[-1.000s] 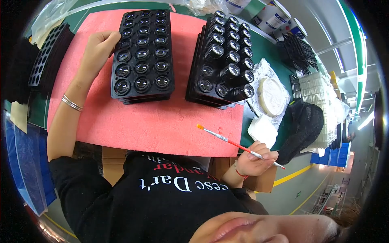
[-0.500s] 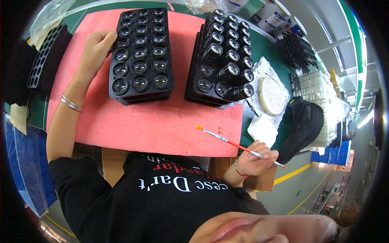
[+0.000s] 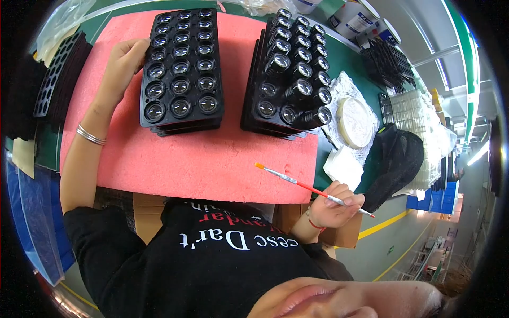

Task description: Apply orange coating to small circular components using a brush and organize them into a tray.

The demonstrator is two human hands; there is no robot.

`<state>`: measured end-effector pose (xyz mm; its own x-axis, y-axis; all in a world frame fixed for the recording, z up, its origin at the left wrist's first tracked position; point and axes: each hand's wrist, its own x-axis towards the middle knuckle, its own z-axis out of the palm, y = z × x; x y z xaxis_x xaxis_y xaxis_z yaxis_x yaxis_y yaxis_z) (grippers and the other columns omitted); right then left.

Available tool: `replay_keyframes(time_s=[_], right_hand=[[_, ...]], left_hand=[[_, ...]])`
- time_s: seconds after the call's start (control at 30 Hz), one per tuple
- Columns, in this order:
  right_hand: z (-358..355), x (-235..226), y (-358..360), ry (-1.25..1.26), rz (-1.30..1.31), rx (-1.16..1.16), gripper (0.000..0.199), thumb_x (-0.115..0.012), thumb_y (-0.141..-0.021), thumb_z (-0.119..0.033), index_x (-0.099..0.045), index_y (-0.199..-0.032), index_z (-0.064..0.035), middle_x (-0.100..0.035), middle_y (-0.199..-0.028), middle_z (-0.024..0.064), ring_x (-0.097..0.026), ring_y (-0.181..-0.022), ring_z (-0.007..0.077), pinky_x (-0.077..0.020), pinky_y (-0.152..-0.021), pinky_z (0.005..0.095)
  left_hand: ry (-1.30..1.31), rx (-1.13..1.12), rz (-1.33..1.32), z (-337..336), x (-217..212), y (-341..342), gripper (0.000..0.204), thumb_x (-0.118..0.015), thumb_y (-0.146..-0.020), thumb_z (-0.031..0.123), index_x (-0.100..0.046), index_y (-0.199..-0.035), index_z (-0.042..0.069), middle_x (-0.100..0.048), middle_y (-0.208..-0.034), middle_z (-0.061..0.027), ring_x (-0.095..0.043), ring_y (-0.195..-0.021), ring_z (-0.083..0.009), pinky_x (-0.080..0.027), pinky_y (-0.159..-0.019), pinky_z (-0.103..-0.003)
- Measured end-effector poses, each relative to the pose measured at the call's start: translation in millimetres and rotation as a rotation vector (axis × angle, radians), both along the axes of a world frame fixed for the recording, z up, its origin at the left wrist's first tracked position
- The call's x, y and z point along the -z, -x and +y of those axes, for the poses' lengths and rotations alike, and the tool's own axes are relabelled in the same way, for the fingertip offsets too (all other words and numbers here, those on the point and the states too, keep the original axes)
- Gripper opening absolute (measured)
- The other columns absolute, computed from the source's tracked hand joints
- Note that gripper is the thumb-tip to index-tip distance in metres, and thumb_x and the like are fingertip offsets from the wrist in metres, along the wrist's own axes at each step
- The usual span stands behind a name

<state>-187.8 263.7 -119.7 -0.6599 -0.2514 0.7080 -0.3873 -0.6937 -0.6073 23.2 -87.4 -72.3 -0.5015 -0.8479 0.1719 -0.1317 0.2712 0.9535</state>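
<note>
My left hand (image 3: pixel 125 59) has its fingers curled at the left edge of a black tray (image 3: pixel 168 99), the top one of a short stack. Rows of round clear lenses (image 3: pixel 181 107) sit in that tray's holes. In my right hand (image 3: pixel 335 206) is a slim paintbrush (image 3: pixel 305 186) with a red and silver handle. Its orange bristles point left over a pink foam mat (image 3: pixel 207 169). A second stack of black trays (image 3: pixel 268 127) stands to the right. Tall black lens barrels (image 3: pixel 277 63) fill most of its top, while several lenses at the near left sit lower.
Right of the mat lie a round pale dish (image 3: pixel 356 123) on crinkled wrap, a white block (image 3: pixel 343 168) and a black mesh item (image 3: pixel 400 159). Black perforated trays (image 3: pixel 58 77) are stacked at far left. Tins (image 3: pixel 356 22) stand at the back right.
The left tray stack and my left hand sit very slightly further left. My right hand keeps the paintbrush in nearly the same place.
</note>
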Motion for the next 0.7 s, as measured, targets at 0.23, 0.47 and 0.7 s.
replay_keyframes(time_s=[0.23, 0.47, 0.7], right_hand=[[-1, 1, 1, -0.001, 0.008, -0.004, 0.026, -0.029, -0.093, -0.028, -0.038, -0.076, -0.0089, -0.037, -0.046, -0.0001, -0.030, -0.042, 0.0076, -0.0233, -0.045, 0.0225], [0, -1, 3, -0.016, 0.018, 0.023, 0.028, -0.029, -0.092, -0.029, -0.037, -0.074, -0.0087, -0.036, -0.045, 0.0009, -0.029, -0.039, 0.0088, -0.0224, -0.041, 0.0223], [4, -2, 2, 0.014, -0.046, -0.024, 0.027, -0.033, -0.092, -0.029, -0.038, -0.075, -0.0075, -0.037, -0.046, 0.0030, -0.031, -0.039, 0.0106, -0.0241, -0.041, 0.0242]], left_hand=[[0.563, -0.131, -0.035, 3, -22, -5, 0.020, -0.052, -0.081, 0.017, -0.049, -0.068, 0.002, -0.043, -0.060, 0.0035, -0.034, -0.054, -0.0042, -0.027, -0.049, -0.020], [1.119, 0.137, -0.269, 78, -91, 54, 0.020, -0.063, -0.069, 0.019, -0.052, -0.073, 0.003, -0.051, -0.072, -0.0058, -0.049, -0.068, -0.0221, -0.039, -0.062, -0.030], [0.947, 0.391, -0.550, 88, -88, 106, 0.029, -0.067, -0.064, 0.026, -0.053, -0.076, 0.003, -0.049, -0.070, -0.0088, -0.049, -0.071, -0.0255, -0.039, -0.066, -0.032]])
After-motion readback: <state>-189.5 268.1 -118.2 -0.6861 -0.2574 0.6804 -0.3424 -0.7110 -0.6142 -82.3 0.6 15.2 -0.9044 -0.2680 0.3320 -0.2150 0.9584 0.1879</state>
